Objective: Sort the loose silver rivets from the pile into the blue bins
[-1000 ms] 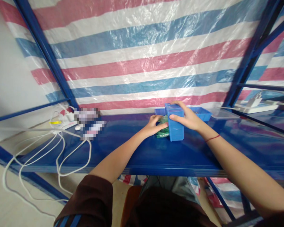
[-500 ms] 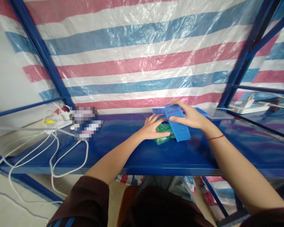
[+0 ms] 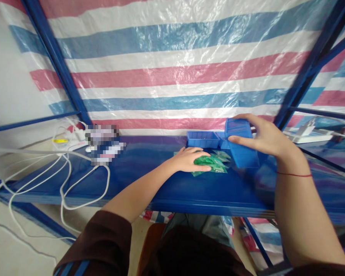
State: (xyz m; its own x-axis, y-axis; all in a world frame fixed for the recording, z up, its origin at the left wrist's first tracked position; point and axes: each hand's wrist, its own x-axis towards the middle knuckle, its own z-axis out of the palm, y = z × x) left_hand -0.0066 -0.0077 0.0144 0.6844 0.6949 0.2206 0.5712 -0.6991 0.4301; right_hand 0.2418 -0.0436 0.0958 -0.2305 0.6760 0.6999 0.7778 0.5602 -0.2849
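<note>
My right hand (image 3: 264,137) grips a blue plastic bin (image 3: 243,149) by its end and holds it tilted over the right part of the desk. Small green plastic packets (image 3: 214,165) lie in a loose heap on the blue desktop, left of that bin. Over the left side of this heap rests my left hand (image 3: 191,159), its fingers stretched out and the thumb apart, touching the packets. Behind the heap stands another blue bin (image 3: 202,141) on the desk, with part of a further blue bin (image 3: 224,142) beside it, partly hidden by the held one.
White cables (image 3: 70,184) loop over the left end of the desk (image 3: 149,191), near a power strip (image 3: 70,142). A second power strip (image 3: 313,134) lies at the right. Blue metal posts (image 3: 54,65) frame a striped plastic sheet (image 3: 172,73) at the back.
My right hand has moved right with the bin, away from the packets. More green packets now show in the heap. My left hand stays over them.
</note>
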